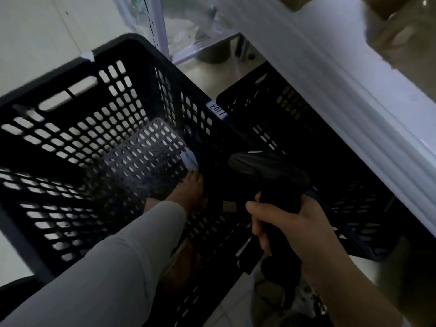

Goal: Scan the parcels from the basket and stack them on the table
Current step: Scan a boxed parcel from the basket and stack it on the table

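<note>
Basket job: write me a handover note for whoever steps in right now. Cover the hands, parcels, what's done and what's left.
Left hand: reaching deep into the black basket; too dark to tell if it holds anything.
Right hand: grips the scanner, held over the basket's right side.
Parcels: none plainly visible in the basket. Blurred brown shapes on the white table may be stacked ones.
A second basket stands beside it, under the table edge.
Done: cannot tell.
Left: probably check the basket, scan what remains, stack it.
</note>
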Demonstrator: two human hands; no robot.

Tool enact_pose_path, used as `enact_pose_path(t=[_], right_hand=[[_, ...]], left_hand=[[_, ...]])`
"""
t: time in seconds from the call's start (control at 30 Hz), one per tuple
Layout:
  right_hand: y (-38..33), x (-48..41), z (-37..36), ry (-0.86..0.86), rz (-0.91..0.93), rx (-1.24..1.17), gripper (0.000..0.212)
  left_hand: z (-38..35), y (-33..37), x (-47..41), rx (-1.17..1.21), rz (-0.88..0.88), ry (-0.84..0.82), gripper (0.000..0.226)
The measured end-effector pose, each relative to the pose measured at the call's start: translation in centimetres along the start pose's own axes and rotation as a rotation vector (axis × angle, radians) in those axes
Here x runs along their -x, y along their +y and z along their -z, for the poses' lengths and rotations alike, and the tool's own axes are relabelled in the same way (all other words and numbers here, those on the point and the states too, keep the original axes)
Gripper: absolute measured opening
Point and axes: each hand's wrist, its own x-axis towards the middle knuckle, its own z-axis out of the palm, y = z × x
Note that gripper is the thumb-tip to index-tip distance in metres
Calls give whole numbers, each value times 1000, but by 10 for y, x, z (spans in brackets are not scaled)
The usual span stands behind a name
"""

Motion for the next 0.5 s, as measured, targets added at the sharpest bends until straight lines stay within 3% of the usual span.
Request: enact_pose_path(t=[0.23, 0.3, 0.4, 0.5], right_hand=[[-1, 3, 1, 12, -14, -2, 12], [-2, 13, 1, 12, -23, -11, 12], [-5, 37, -1, -9, -16, -30, 15], [-5, 67, -4, -19, 8, -43, 16]], left_hand=[[8, -6, 20, -125, -24, 27, 84], [30, -10, 42, -117, -3, -32, 86], [70, -24, 84, -16, 77, -65, 87], [108, -37, 139, 178, 117, 0, 67]])
